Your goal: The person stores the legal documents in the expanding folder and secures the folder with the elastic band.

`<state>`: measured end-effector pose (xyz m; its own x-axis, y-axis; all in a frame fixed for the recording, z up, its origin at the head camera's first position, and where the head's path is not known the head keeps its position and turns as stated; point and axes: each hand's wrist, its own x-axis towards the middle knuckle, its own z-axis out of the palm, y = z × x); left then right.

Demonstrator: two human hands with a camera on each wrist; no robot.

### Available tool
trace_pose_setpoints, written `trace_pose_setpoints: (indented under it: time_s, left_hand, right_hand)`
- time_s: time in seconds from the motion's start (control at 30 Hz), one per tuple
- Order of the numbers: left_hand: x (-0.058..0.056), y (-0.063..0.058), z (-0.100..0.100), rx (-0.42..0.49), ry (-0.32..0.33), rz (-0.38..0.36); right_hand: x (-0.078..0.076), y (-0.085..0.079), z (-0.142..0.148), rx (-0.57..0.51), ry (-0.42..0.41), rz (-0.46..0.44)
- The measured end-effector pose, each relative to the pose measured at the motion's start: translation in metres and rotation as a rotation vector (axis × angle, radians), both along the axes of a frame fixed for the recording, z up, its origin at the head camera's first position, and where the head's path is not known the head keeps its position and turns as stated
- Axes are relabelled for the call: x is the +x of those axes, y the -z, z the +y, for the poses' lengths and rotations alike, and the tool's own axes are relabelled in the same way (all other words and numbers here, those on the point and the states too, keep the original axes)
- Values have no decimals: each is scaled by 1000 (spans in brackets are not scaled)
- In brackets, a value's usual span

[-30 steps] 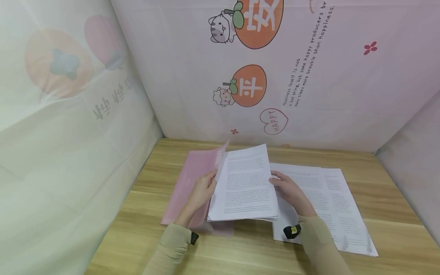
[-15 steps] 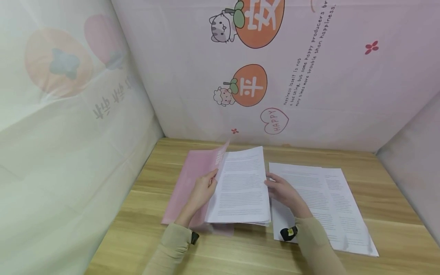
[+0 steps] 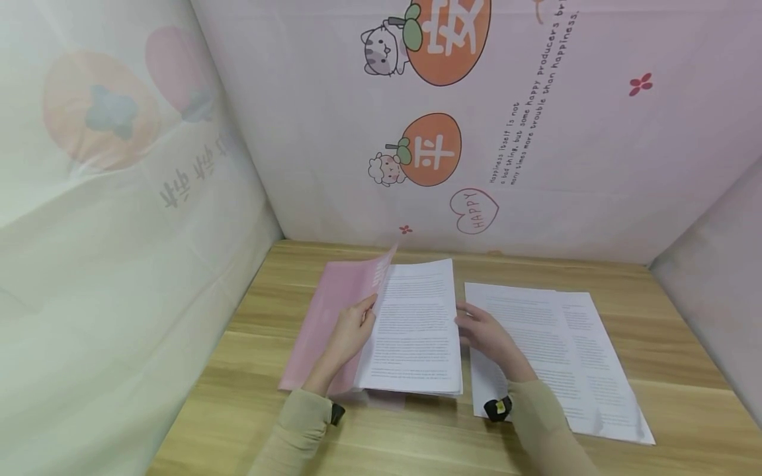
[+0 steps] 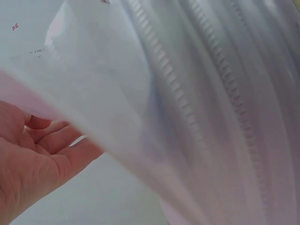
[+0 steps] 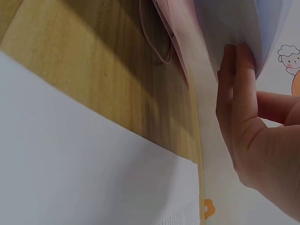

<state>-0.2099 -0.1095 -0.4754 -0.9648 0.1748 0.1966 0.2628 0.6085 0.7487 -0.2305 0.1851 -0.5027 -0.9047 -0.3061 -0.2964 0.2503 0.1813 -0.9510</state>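
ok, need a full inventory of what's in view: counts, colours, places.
pink folder: 1, pink, left of centre, cover raised
clear sleeves: count unclear, translucent, in the folder, left wrist view
printed stack: 1, white, right of the raised cover
table sheets: at least 2, white, overlapping, on the table's right side
thin loop: 1, pink, beside the folder, right wrist view
table: 1, wood-toned, below everything
cloth walls: 3 sides, whitish-pink with cartoon prints, left, back, right
wrist gear: 2, black, one showing yellow, at the cuffs
sleeves: 2, beige, lower edge
left hand: 1, at the raised cover
right hand: 1, at the stack's right edge
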Motion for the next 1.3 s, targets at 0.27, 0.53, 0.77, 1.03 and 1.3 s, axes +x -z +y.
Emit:
trace_pose_setpoints:
  time_s: [0.27,0.53,0.77,1.03,1.3]
  left_hand:
    - [1,0,0,-5,6,8]
    - [3,2,1,1,6,9]
    - [4,1,2,10,7,-9]
    - [3,0,1,13,2,1]
    - [3,0,2,-6,8,-3]
  right_hand:
    - [1,1,-8,10,54,9]
    - [1,1,-18,24,37,40]
    - [5,0,-15,43,9,60]
    - [14,-6,-15,62,-4,96]
    - [14,-6,-20,65,7,102]
